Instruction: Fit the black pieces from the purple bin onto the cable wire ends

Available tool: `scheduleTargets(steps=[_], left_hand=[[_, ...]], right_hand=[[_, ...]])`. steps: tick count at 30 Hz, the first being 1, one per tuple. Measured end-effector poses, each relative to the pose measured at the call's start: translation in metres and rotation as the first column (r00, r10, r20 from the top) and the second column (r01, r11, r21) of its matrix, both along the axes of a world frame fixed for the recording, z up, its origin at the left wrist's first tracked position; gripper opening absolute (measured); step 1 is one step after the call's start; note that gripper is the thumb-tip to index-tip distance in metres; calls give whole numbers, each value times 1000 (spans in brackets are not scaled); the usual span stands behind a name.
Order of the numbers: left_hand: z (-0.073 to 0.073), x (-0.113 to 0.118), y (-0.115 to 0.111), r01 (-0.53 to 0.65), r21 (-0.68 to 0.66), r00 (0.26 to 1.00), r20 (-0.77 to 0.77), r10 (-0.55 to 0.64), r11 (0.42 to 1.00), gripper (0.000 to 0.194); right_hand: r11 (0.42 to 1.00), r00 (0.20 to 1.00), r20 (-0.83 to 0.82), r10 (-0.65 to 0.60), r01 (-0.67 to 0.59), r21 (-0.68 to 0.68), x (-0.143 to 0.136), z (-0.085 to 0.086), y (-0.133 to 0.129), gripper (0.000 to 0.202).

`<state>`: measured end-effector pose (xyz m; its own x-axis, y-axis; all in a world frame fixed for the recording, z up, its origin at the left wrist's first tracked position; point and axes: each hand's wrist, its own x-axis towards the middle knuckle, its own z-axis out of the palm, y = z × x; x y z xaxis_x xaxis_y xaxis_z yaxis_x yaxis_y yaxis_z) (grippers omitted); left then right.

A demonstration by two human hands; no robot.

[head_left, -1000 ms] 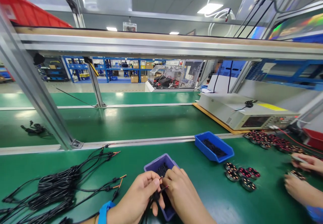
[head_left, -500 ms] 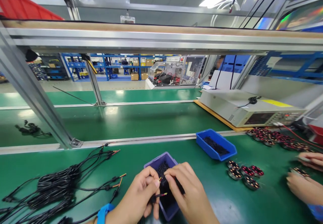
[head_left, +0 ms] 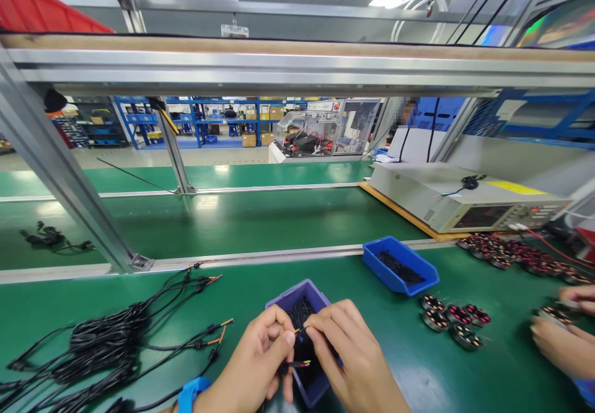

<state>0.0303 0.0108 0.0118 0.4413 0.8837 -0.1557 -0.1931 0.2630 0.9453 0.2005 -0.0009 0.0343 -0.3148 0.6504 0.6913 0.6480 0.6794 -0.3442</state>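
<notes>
Over a purple bin (head_left: 275, 302), my left hand (head_left: 260, 360) is closed on a black cable (head_left: 297, 364) whose stripped end shows thin coloured wires. One yellow-tipped wire stands up between the left thumb and forefinger. My right hand (head_left: 360, 360) pinches a small black piece (head_left: 304, 330) at the tip of that wire; whether it is around the wire or only touching it, I cannot tell. Inside the bin lie many small black pieces (head_left: 301, 309), partly hidden by both hands. A blue band (head_left: 191, 394) is on my left wrist.
Bundled black cables (head_left: 102, 341) lie at left. A blue bin (head_left: 400, 267) of black pieces stands right of centre, beside several round motor parts (head_left: 458, 320). Further right are another person's hands (head_left: 560, 338), a grey instrument (head_left: 465, 199) and more motor parts (head_left: 515, 255). A metal frame post (head_left: 69, 140) rises at left.
My hands stay almost in place; the small black piece and the yellow wire tip show a little more plainly between them. The view has shifted slightly.
</notes>
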Motion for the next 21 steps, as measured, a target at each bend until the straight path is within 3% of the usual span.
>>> scheduleTargets(steps=[8, 21], left_hand=[[-1, 0, -1, -19, 3, 999, -39, 19, 1000, 50], [9, -1, -1, 13, -59, 997, -71, -17, 998, 59]], right_hand=[[995, 998, 33, 46, -43, -92, -1, -9, 1, 25], [1000, 1000, -30, 4, -4, -12, 0, -3, 1, 21]])
